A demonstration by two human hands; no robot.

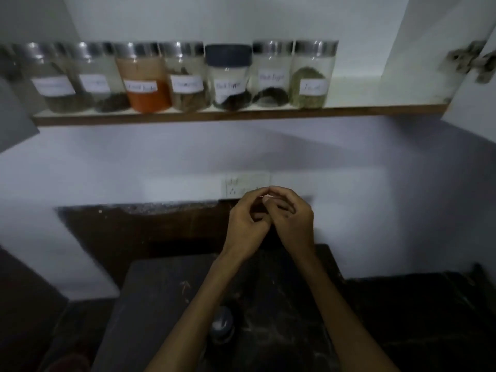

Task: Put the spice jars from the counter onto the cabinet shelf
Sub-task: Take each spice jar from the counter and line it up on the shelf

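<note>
Several labelled glass spice jars stand in a row on the cabinet shelf (pixel 375 110). Among them are an orange powder jar (pixel 146 79), a dark-lidded jar (pixel 229 76) and a jar of green spice (pixel 312 75) at the right end. One small jar with a grey lid (pixel 222 324) stands on the dark counter (pixel 161 304), between my forearms. My left hand (pixel 245 226) and my right hand (pixel 291 218) meet in front of the wall, fingertips touching, pinching something small and pale that I cannot make out.
An open cabinet door (pixel 472 76) with a metal hinge (pixel 472 60) hangs at the right; another door edge (pixel 13 114) juts in at the left. A wall socket plate (pixel 241 183) sits just behind my hands. The shelf has free room right of the last jar.
</note>
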